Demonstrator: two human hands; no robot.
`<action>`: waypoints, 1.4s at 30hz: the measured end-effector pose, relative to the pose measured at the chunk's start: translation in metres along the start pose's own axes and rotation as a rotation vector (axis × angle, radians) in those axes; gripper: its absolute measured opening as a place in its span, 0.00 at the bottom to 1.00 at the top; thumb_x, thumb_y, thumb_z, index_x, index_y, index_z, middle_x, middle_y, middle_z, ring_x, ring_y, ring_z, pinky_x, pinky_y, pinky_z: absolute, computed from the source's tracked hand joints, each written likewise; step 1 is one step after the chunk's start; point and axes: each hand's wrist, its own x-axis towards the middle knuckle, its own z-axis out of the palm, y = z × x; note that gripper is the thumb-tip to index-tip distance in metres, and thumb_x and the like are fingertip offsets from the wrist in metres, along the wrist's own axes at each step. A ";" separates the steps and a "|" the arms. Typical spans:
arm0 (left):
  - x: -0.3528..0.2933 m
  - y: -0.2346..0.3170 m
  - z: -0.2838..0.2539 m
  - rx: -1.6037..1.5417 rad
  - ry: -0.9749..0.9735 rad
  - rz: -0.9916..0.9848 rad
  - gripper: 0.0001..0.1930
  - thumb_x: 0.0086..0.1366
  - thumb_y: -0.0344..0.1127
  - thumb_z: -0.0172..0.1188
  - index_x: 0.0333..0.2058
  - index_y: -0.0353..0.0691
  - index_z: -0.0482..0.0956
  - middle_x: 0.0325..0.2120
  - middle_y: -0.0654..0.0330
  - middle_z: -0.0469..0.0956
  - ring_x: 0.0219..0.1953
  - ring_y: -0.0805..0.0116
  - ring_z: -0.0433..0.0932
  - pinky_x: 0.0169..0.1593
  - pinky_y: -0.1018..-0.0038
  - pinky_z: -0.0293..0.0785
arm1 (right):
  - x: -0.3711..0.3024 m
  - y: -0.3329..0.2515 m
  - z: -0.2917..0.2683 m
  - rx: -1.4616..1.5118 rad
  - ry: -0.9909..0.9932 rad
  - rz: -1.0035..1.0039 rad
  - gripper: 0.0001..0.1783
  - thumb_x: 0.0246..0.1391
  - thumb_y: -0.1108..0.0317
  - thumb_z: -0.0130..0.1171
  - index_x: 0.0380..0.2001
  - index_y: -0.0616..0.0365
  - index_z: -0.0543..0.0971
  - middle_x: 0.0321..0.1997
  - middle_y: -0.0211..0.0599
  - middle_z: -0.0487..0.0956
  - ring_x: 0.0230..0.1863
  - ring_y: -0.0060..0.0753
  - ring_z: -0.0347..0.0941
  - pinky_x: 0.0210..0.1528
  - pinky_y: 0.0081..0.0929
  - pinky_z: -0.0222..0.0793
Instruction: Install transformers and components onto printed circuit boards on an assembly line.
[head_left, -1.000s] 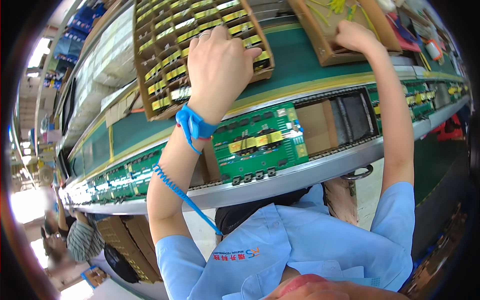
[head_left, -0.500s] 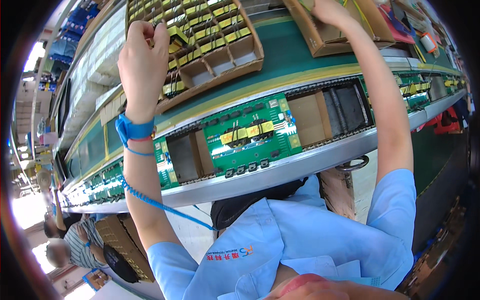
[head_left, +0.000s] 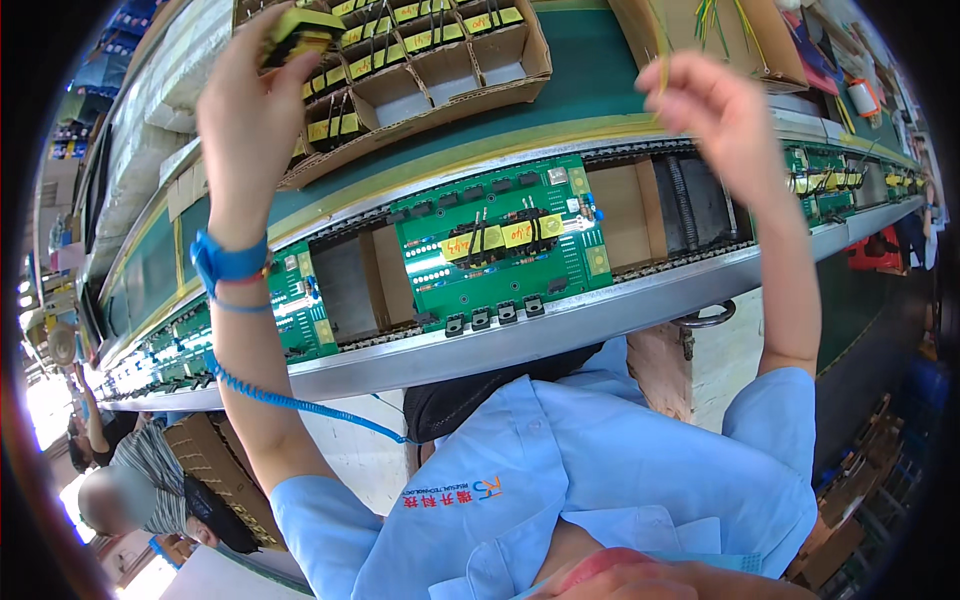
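Component: one, gripped by left hand; wire: one, pinched by right hand.

Tray: rear rows cut off at top of view. Box, toward table's far edge: likewise cut. Component in left hand: partly hidden by it. Right hand: motion-blurred; wire at its fingers a faint streak, ends unclear. Boards near conveyor's left end: too small to resolve.
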 end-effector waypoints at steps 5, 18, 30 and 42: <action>-0.029 0.022 -0.034 -0.444 -0.002 -0.238 0.22 0.60 0.25 0.65 0.52 0.27 0.72 0.43 0.56 0.78 0.45 0.71 0.78 0.49 0.77 0.76 | -0.032 0.004 0.040 -0.208 -0.145 -0.155 0.03 0.52 0.78 0.60 0.32 0.63 0.78 0.28 0.35 0.79 0.31 0.26 0.76 0.34 0.21 0.71; -0.118 0.047 -0.034 -0.711 -0.354 -0.560 0.25 0.62 0.20 0.58 0.58 0.30 0.67 0.51 0.55 0.72 0.52 0.69 0.74 0.54 0.76 0.73 | -0.031 0.016 0.052 -0.304 -0.143 -0.351 0.05 0.44 0.77 0.64 0.26 0.61 0.77 0.28 0.36 0.77 0.31 0.41 0.73 0.32 0.31 0.69; -0.142 0.042 -0.025 -0.856 -0.468 -0.698 0.24 0.64 0.23 0.59 0.57 0.29 0.66 0.50 0.56 0.73 0.51 0.71 0.73 0.56 0.76 0.70 | -0.042 -0.006 0.055 -0.126 -0.022 -0.383 0.22 0.43 0.78 0.67 0.46 0.58 0.79 0.28 0.35 0.76 0.22 0.27 0.71 0.21 0.22 0.64; -0.128 0.067 -0.027 -0.277 -0.578 -0.252 0.23 0.57 0.19 0.60 0.52 0.37 0.71 0.43 0.53 0.76 0.41 0.57 0.78 0.44 0.69 0.76 | -0.042 -0.005 0.063 -0.265 -0.065 -0.541 0.26 0.41 0.74 0.68 0.49 0.57 0.79 0.36 0.39 0.80 0.30 0.34 0.77 0.26 0.24 0.72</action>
